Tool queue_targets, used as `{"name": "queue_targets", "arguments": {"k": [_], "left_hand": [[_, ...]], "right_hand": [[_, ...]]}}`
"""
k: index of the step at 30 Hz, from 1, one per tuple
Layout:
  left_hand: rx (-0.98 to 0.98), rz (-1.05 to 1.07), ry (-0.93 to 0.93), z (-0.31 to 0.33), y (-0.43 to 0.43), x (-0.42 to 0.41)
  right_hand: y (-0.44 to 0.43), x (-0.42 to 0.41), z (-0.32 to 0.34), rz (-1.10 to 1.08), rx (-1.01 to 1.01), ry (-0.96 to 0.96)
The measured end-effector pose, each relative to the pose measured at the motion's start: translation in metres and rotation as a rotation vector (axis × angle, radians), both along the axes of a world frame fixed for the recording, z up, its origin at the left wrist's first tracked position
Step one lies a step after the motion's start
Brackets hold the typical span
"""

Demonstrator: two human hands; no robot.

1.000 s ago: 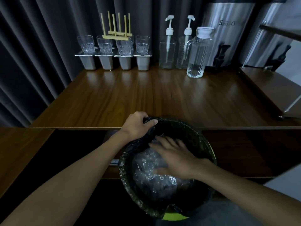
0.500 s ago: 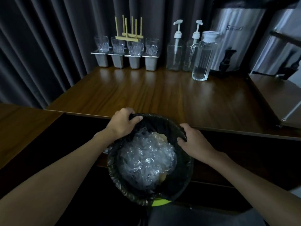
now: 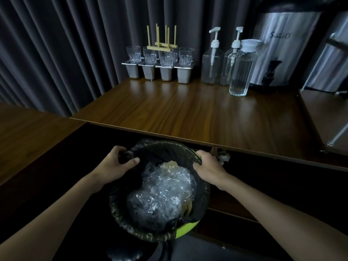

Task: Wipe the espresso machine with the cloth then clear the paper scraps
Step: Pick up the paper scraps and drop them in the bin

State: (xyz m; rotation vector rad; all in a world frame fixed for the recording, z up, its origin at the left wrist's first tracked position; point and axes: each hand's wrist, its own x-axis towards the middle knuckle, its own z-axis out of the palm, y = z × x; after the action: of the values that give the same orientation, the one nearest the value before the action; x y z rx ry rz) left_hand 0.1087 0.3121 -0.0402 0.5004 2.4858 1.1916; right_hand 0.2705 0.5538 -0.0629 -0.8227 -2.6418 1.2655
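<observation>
Nearest: green-rimmed bin [image 3: 186,229] with black liner [image 3: 120,210], just below the counter edge. Inside, crumpled clear plastic [image 3: 162,193] lies over brownish paper scraps [image 3: 170,164], which show at its far and right edges. Left hand [image 3: 114,164] pinches the liner at the far-left rim, thumb inside. Right hand [image 3: 209,166] grips the liner at the far-right rim, fingers curled over. Beyond: wooden counter [image 3: 188,113]. Along its far edge, left to right: glasses [image 3: 150,56], pump bottles [image 3: 211,61], glass jug [image 3: 241,72], steel urn [image 3: 278,53].

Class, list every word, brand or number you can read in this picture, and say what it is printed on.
"S...O": brand on the steel urn; only the first S and last O read, the middle letters are too blurred.
No other text is readable.
</observation>
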Motion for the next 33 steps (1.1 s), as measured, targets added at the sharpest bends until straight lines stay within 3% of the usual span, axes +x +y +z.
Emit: {"name": "queue_targets", "arguments": {"k": [4, 7, 12, 22, 33], "left_hand": [[0.076, 0.106, -0.062, -0.013, -0.021, 0.0], [-0.035, 0.195, 0.038, -0.027, -0.037, -0.003], [-0.073, 0.18, -0.055, -0.055, -0.071, 0.0], [-0.032, 0.386, -0.129, -0.126, -0.135, -0.019], [0.013, 0.514, -0.234, -0.192, -0.151, -0.027]], "right_hand": [[-0.004, -0.012, -0.013, -0.009, -0.017, -0.022], [-0.01, -0.026, -0.019, -0.001, -0.022, -0.026], [-0.035, -0.049, -0.04, 0.035, -0.022, -0.047], [-0.076, -0.1, -0.098, 0.098, -0.229, -0.071], [-0.105, -0.136, -0.181, -0.022, -0.267, -0.167]]}}
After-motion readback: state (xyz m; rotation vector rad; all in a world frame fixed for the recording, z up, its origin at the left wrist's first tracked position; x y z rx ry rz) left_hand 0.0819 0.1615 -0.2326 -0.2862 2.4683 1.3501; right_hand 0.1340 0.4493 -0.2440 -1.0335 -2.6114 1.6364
